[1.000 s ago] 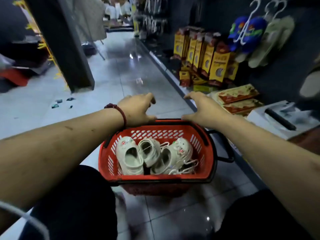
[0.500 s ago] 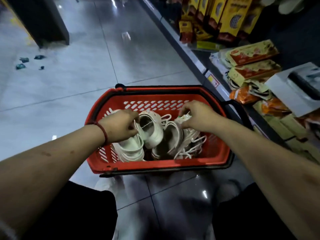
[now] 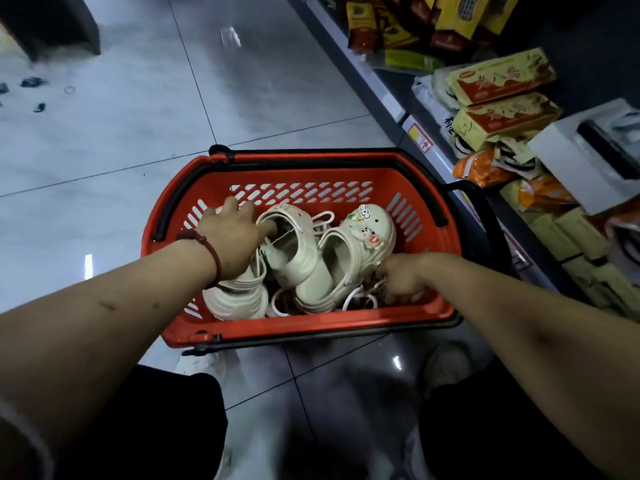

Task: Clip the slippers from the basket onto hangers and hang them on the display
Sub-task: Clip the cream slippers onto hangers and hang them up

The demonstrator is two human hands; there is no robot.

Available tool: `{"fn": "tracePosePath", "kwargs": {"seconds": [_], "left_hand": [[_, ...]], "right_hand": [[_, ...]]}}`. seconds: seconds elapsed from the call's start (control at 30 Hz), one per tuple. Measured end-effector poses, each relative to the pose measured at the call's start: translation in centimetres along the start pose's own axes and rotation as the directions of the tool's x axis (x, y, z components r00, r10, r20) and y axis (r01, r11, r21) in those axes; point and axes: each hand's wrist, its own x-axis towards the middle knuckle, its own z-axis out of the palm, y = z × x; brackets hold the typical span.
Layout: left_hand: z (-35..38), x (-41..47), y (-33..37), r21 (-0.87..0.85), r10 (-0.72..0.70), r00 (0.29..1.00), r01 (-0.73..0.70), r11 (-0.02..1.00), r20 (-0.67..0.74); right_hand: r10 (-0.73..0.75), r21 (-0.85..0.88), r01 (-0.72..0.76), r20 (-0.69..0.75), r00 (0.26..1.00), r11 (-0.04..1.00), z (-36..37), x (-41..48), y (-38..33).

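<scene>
I see a glossy grey tiled floor point(image 3: 121, 150) with the red basket point(image 3: 311, 329) sitting flat on it. Far left of the basket and beyond it, a few small dark scraps point(image 3: 33, 81) and a thin ring point(image 3: 69, 89) lie on the tiles. A low shelf point(image 3: 391, 95) runs along the basket's right. On it are two flat yellow-red boxes point(image 3: 502, 77) stacked, orange packets point(image 3: 481, 168) nearer the basket and a white box point(image 3: 581, 157) farther from it. Upright yellow cartons point(image 3: 460, 12) stand on the same shelf, well beyond the basket.
</scene>
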Motion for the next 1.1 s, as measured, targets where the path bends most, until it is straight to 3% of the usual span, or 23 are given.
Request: {"fn": "tracePosePath", "kwargs": {"seconds": [0.17, 0.3, 0.4, 0.5, 0.67, 0.83, 0.93, 1.1], "left_hand": [[0.0, 0.3, -0.4, -0.083, 0.073, 0.994, -0.065, 0.994, 0.087], [-0.2, 0.7, -0.1, -0.075, 0.064, 0.991, -0.055, 0.996, 0.117], [-0.6, 1.1, -0.3, -0.058, 0.057, 0.994, -0.052, 0.997, 0.089], [-0.5, 1.4, -0.7, -0.036, 0.051, 0.994, -0.048, 0.998, 0.101], [-0.3, 1.6, -1.5, -0.137, -0.168, 0.976, 0.187, 0.973, 0.141], [1.1, 1.6, -2.6, -0.217, -0.218, 0.927, 0.29, 0.932, 0.304], [1.2, 1.7, -2.9, -0.35, -0.26, 0.913, 0.366, 0.862, 0.314], [1.4, 1.5, -4.2, -0.652, -0.284, 0.869, 0.492, 0.578, 0.404]], "right_hand": [[-0.105, -0.049, 0.102, -0.053, 0.993, 0.994, 1.3, -0.2, -0.7], [-0.108, -0.095, 0.085, -0.284, 0.953, 0.992, 1.4, 0.0, -0.4], [-0.104, -0.027, 0.102, -0.404, 0.909, 0.994, 0.0, -1.1, 0.2], [-0.127, 0.085, 0.203, -0.535, 0.835, 0.976, -1.4, -2.3, 0.7], [-0.159, 0.255, 0.49, -0.739, 0.655, 0.834, -3.5, -5.1, 1.2], [-0.159, 0.227, 0.568, -0.82, 0.55, 0.791, -4.7, -7.8, 0.1], [-0.205, 0.155, 0.577, -0.836, 0.509, 0.802, -5.0, -8.1, -1.3], [-0.236, 0.095, 0.591, -0.857, 0.457, 0.801, -5.6, -7.6, -3.7]]}}
